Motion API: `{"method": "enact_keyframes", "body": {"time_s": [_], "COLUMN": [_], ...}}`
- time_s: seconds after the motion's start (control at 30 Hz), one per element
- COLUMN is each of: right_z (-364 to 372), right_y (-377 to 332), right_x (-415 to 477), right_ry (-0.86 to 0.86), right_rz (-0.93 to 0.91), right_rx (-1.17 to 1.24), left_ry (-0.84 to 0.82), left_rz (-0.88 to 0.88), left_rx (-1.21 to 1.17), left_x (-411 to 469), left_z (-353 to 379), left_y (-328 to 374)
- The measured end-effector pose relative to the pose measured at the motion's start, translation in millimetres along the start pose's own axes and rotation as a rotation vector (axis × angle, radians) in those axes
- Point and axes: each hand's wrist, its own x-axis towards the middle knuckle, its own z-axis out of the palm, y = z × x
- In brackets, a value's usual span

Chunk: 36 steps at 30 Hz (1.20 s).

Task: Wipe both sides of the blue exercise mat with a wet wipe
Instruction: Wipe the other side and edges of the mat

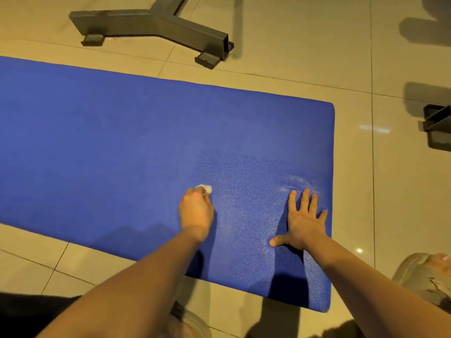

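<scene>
Pinched wet wipe [205, 189] in left hand [196, 213]; right hand [305, 225] splayed flat, holding nothing.
On tiled floor [402, 191], blue mat [122, 142] lies flat, right end damp-sheened, left part dry; flat palm likely pins it against sliding while wipe rubs mid-mat, near side.

Bare forearms [146, 276], a dark garment [34, 311], and grey-beige sandals [412, 267] on the feet.

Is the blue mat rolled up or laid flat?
Flat. The mat lies spread on the floor, no curl at its visible end; the right hand presses on it, the left hand holds a wipe.
</scene>
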Motion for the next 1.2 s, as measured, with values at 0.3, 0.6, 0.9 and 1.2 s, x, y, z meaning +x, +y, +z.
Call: {"method": "enact_keyframes", "body": {"time_s": [0.3,0.6,0.9,1.2], "right_z": [-2.8,-4.1,-0.6,-0.8], "right_y": [-3.9,-5.0,-4.2,1.0], "right_x": [0.2,1.3,3.7,3.0], "right_ry": [-0.023,-0.029,-0.008,0.008], "right_rz": [0.016,0.016,0.020,-0.020], "right_rx": [0.008,0.008,0.002,0.013], "left_ry": [-0.264,-0.060,-0.206,-0.102], "left_rz": [0.401,-0.091,0.299,0.160], "left_rx": [0.178,0.109,-0.001,0.341], "left_x": [-42.6,13.3,-85.8,-28.7], "left_z": [22.9,-33.3,39.8,-9.2], "left_y": [43.1,-30.5,37.4,-27.1]}}
